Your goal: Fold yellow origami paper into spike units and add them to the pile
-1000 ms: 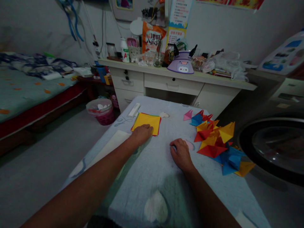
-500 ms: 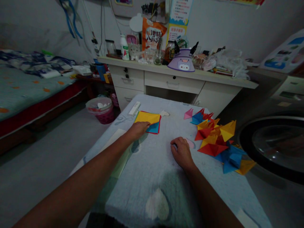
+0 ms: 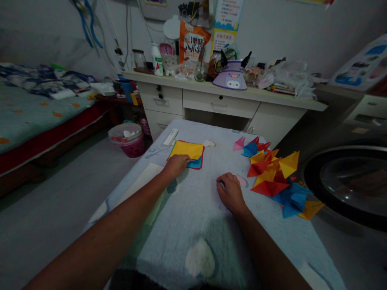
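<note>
On the far part of the cloth-covered table (image 3: 196,205) lies a stack of square coloured paper, with a yellow sheet (image 3: 189,149) on top. My left hand (image 3: 177,165) pinches the near edge of that yellow sheet, which is slightly raised. Below it a blue sheet (image 3: 196,162) shows, with red edges underneath. My right hand (image 3: 231,191) rests on the cloth to the right, loosely curled, its thumb apart from the fingers and nothing visible in it. Several folded paper figures (image 3: 272,177) in red, yellow and blue lie in a heap right of this hand.
A small white box (image 3: 170,137) lies left of the stack, and a crumpled pale scrap (image 3: 209,143) right of it. A cluttered white desk (image 3: 208,98) stands behind. On the floor at left is a pink bin (image 3: 130,143); a washing machine (image 3: 347,133) stands at right.
The yellow sheet's near edge has come down a little in my left hand, covering more of the blue sheet. My right hand stays where it was. The view has shifted slightly.
</note>
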{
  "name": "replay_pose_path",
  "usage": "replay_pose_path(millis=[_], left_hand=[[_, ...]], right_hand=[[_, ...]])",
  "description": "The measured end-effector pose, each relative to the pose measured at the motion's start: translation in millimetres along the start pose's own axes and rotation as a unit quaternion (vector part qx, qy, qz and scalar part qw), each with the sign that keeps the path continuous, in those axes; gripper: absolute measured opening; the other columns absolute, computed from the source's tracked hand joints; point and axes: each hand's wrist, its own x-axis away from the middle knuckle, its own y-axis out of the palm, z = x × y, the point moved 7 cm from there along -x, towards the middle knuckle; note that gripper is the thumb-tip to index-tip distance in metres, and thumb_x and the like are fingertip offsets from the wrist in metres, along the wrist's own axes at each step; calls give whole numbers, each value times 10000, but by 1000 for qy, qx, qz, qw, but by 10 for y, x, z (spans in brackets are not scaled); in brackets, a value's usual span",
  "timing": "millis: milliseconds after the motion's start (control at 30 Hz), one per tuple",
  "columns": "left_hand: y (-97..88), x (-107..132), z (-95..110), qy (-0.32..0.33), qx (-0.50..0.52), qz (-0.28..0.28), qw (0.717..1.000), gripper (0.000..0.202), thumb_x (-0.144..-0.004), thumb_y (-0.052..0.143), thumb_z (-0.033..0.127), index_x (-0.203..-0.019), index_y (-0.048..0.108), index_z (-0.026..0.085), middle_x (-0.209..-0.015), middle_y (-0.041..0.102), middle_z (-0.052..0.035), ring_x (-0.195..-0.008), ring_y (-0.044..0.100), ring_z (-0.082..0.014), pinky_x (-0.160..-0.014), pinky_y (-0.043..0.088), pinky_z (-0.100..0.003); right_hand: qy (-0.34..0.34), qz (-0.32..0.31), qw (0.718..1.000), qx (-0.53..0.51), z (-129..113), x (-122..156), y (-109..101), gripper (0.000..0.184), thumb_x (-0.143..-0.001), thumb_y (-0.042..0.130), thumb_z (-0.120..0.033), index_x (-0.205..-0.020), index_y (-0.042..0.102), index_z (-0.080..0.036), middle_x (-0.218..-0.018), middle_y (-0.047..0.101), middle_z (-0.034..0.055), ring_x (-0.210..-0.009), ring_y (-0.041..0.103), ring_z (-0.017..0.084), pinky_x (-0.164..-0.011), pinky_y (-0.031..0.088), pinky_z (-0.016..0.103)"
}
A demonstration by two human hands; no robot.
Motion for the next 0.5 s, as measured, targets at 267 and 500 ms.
replay_pose_path(millis=[267, 500], left_hand=[[24, -29, -62, -23, 22, 29, 999, 109, -804, 594, 215, -791, 696, 177, -767, 709, -40, -723, 621, -177, -641, 387, -252], [-1, -24, -106, -1, 73, 27, 997, 98, -779, 616, 246, -758, 690, 184, -733, 699, -7, -689, 616, -151, -609, 386, -231]], right_hand=[[-6, 3, 1000, 7, -36, 3, -20, 135, -838, 524, -179, -905, 640, -198, -950, 602, 68, -924, 520, 224, -866, 372, 364], [-4, 5, 1000, 12, -30, 4, -12, 142, -831, 529, -170, -912, 643, -197, -951, 606, 67, -931, 522, 223, -873, 373, 362]])
